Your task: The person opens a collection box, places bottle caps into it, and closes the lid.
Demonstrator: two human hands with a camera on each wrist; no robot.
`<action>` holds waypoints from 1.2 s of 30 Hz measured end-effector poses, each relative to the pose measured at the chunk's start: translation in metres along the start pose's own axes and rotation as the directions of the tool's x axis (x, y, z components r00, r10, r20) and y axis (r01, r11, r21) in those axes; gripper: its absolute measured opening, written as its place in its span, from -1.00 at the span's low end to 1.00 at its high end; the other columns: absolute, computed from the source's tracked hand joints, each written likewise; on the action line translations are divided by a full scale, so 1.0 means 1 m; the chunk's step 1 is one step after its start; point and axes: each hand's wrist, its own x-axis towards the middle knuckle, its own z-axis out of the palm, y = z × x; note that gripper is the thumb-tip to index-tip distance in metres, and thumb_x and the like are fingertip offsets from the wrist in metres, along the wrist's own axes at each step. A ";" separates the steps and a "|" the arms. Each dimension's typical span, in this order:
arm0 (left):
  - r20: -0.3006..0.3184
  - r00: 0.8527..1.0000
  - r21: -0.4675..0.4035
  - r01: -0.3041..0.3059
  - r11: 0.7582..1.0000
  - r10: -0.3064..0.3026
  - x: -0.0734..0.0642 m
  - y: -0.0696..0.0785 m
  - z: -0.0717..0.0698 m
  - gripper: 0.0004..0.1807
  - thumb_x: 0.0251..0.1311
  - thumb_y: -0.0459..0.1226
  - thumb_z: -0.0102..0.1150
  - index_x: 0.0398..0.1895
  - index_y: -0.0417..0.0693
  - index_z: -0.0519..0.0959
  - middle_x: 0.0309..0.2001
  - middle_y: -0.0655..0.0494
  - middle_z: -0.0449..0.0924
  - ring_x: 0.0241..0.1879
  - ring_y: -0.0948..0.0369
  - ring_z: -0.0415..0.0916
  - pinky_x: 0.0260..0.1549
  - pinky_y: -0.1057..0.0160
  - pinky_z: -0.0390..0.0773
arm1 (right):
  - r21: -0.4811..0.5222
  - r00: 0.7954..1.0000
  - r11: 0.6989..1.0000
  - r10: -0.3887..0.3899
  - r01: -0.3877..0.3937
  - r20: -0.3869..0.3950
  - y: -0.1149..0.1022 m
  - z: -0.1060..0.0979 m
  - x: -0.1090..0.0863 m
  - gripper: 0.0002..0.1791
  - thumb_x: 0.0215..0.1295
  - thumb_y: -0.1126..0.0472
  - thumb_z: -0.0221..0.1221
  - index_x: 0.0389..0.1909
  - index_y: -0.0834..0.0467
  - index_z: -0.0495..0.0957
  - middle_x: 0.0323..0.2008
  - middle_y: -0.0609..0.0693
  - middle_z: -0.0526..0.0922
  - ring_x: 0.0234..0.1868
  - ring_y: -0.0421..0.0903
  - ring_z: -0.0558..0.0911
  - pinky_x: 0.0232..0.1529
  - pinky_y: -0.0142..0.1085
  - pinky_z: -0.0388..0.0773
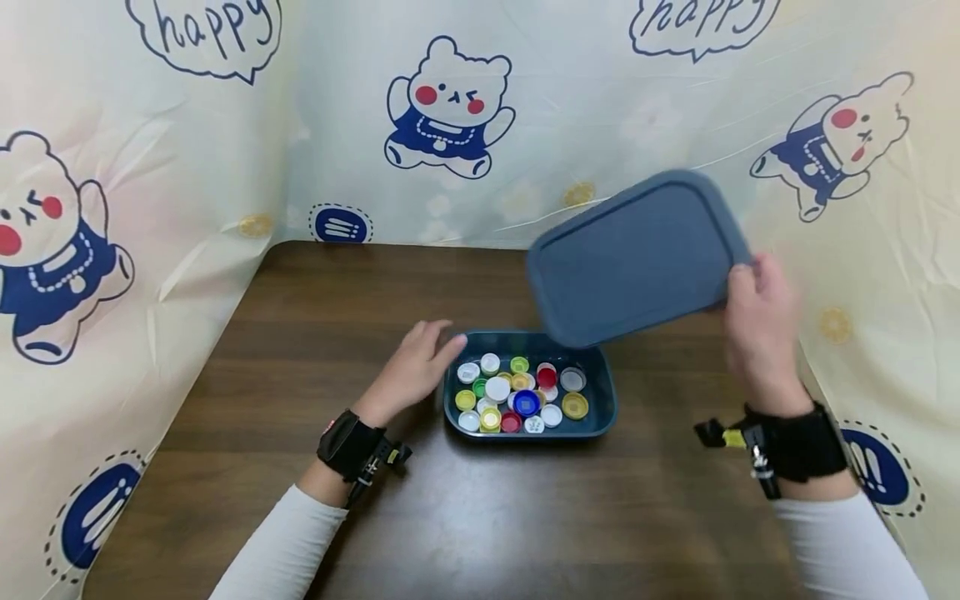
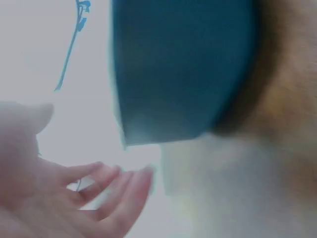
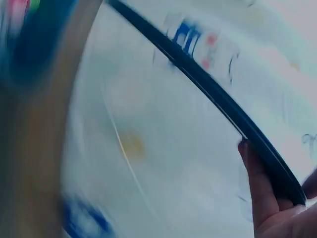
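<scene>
A dark blue box (image 1: 611,404) sits on the table, holding many small round caps (image 1: 497,389) in white, yellow, green, red and blue. My right hand (image 1: 765,333) grips a flat blue lid (image 1: 637,258) by its right edge, raised and tilted behind the box. One lower corner of the lid overlaps the box's back rim in the head view. At the box's back left corner is my left hand (image 1: 411,367), fingers loosely extended and gripping nothing. The left wrist view has those fingers (image 2: 133,198) beside the box's side wall. Edge-on, the lid (image 3: 208,89) shows between right thumb and fingers.
A brown wooden table (image 1: 315,517) carries the box. Behind it and on both sides hangs a pale cloth (image 1: 570,100) printed with cartoon bears. Each wrist wears a black strap (image 1: 798,442) with a small camera mount.
</scene>
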 end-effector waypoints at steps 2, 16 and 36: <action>-0.044 0.994 -0.098 -0.101 0.990 0.097 -0.002 0.010 -0.003 -0.26 0.56 0.21 -0.38 0.51 -0.09 0.26 0.35 -0.12 0.37 0.34 -0.03 0.30 0.32 -0.17 0.31 | 0.258 0.987 0.954 0.133 -0.151 0.084 0.009 0.008 -0.022 -0.73 0.55 0.29 -0.14 0.10 0.20 0.45 -0.15 -0.02 0.55 -0.33 -0.23 0.56 -0.39 -0.48 0.55; 0.025 0.998 0.049 0.053 0.997 -0.055 -0.030 0.026 0.007 -0.54 0.62 -0.03 -0.26 0.20 -0.23 0.36 -0.47 0.07 0.40 -0.45 0.13 0.44 -0.37 0.15 0.46 | -0.488 0.906 0.856 0.057 0.172 0.420 0.085 0.039 -0.066 -0.32 0.61 -0.08 -0.10 0.58 0.17 0.10 0.00 0.33 0.60 -0.23 0.14 0.64 -0.35 -0.12 0.57; -0.037 0.998 0.330 0.054 0.942 -0.045 -0.021 0.007 0.031 -0.56 0.60 -0.10 -0.18 -0.04 -0.36 0.48 -0.61 0.05 0.33 -0.61 0.14 0.33 -0.49 0.20 0.28 | -0.742 0.861 0.573 0.117 0.348 0.494 0.119 0.061 -0.060 -0.43 0.62 0.08 -0.16 0.43 0.39 0.21 -0.01 0.41 0.65 -0.19 0.29 0.70 -0.34 0.07 0.62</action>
